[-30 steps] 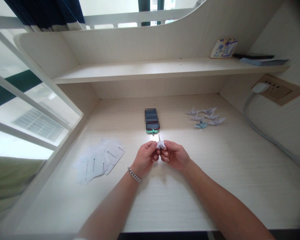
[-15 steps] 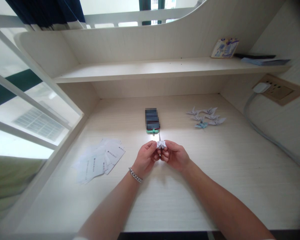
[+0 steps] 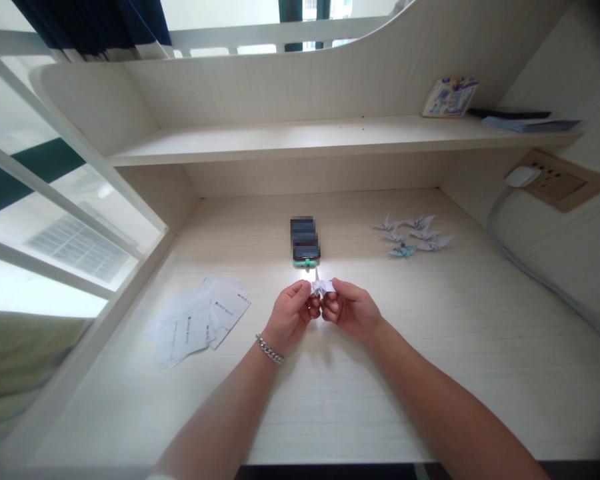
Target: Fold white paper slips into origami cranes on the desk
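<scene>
The left hand (image 3: 291, 311) and right hand (image 3: 354, 311) clamp a small folded paper (image 3: 322, 288) from opposite sides, thumbs uppermost. The piece is over the surface (image 3: 325, 413), near the bottom end of the phone (image 3: 305, 239). Overlapping printed sheets (image 3: 197, 325) lie to the left; folded paper birds (image 3: 424, 235), one bluish, sit grouped at right. The shelf (image 3: 280, 140) holds an upright packet (image 3: 449, 98), contents not visible, beside a thin stack (image 3: 530, 124).

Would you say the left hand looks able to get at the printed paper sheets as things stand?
Probably yes: the printed paper sheets lie beside the left hand with no obstacle between, though it pinches the folded paper and would likely have to let go first.
</scene>
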`<act>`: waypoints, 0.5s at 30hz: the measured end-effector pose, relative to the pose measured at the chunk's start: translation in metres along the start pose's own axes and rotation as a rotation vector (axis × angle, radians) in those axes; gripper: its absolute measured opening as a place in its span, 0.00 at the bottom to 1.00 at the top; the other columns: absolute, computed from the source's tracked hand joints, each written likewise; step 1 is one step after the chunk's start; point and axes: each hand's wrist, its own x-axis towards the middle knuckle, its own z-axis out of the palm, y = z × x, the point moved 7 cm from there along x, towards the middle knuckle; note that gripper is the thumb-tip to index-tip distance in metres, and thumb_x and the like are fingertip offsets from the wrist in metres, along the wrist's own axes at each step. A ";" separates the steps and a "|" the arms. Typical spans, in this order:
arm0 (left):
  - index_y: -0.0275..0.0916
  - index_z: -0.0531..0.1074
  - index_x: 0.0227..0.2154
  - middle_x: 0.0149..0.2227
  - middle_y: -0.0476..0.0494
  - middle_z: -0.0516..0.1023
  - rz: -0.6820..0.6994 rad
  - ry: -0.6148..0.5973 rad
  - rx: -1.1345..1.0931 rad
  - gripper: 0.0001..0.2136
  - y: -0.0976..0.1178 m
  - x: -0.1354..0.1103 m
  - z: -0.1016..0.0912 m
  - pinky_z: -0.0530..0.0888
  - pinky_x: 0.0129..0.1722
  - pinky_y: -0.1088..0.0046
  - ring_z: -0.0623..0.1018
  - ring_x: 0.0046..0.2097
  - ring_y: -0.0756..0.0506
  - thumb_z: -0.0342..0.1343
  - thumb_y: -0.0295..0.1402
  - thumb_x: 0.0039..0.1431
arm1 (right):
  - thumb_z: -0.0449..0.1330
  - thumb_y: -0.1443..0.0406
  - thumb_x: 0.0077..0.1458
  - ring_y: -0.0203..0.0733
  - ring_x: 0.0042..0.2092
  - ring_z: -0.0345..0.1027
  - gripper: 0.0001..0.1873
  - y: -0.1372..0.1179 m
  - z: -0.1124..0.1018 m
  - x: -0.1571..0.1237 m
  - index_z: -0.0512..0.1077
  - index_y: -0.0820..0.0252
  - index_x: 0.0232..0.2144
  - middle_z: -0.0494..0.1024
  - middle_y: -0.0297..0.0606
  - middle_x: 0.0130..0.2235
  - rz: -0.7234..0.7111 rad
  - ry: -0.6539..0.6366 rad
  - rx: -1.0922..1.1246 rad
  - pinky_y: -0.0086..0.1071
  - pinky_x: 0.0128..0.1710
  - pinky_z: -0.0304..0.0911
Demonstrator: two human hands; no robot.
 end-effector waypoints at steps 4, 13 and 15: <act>0.35 0.65 0.25 0.23 0.50 0.67 0.017 -0.013 -0.017 0.12 0.002 0.000 0.001 0.65 0.25 0.77 0.67 0.24 0.54 0.58 0.39 0.52 | 0.59 0.58 0.51 0.34 0.20 0.59 0.16 -0.004 0.000 0.000 0.69 0.62 0.18 0.66 0.33 0.15 -0.053 0.029 0.014 0.29 0.22 0.55; 0.35 0.64 0.24 0.23 0.50 0.67 0.012 -0.034 -0.006 0.12 0.000 -0.001 0.004 0.65 0.27 0.76 0.67 0.25 0.54 0.57 0.39 0.53 | 0.57 0.52 0.52 0.33 0.17 0.51 0.24 -0.010 0.002 -0.002 0.61 0.59 0.12 0.58 0.29 0.12 -0.139 0.065 0.022 0.30 0.20 0.50; 0.35 0.64 0.24 0.23 0.50 0.66 0.017 -0.035 0.000 0.12 0.002 -0.001 0.004 0.64 0.27 0.76 0.67 0.25 0.54 0.57 0.39 0.53 | 0.55 0.51 0.53 0.32 0.17 0.50 0.25 -0.013 0.004 -0.004 0.59 0.59 0.12 0.57 0.28 0.12 -0.156 0.048 0.011 0.30 0.21 0.50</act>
